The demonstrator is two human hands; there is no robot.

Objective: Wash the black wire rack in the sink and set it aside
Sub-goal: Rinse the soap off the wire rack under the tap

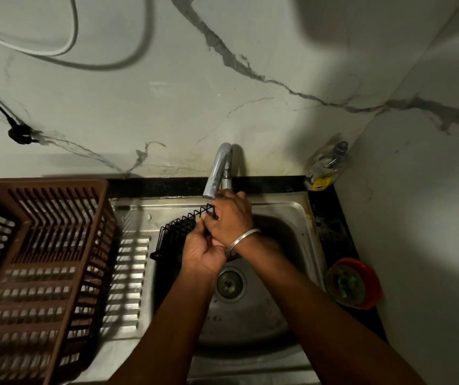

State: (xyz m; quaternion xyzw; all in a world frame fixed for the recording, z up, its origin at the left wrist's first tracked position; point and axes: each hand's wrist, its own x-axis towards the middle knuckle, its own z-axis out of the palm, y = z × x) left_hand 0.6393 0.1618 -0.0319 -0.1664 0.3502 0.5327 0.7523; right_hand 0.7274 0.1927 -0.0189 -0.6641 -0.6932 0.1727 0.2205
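Observation:
The black wire rack [179, 232] stands tilted over the left side of the steel sink [292, 218], just below the tap [217, 173]. My left hand [203, 254] grips its near right edge, fingers curled round the wires. My right hand [231, 215], with a metal bangle on the wrist, lies over the rack's upper right part under the spout, fingers curled onto the wires. Much of the rack's right half is hidden behind both hands. No water stream is plainly visible.
A brown plastic dish basket [36, 268] sits on the ribbed draining board at left. A soap bottle [325, 168] stands in the back right corner. A red bowl holding a green scrubber [353, 283] rests on the right counter. The drain [229, 283] lies below my hands.

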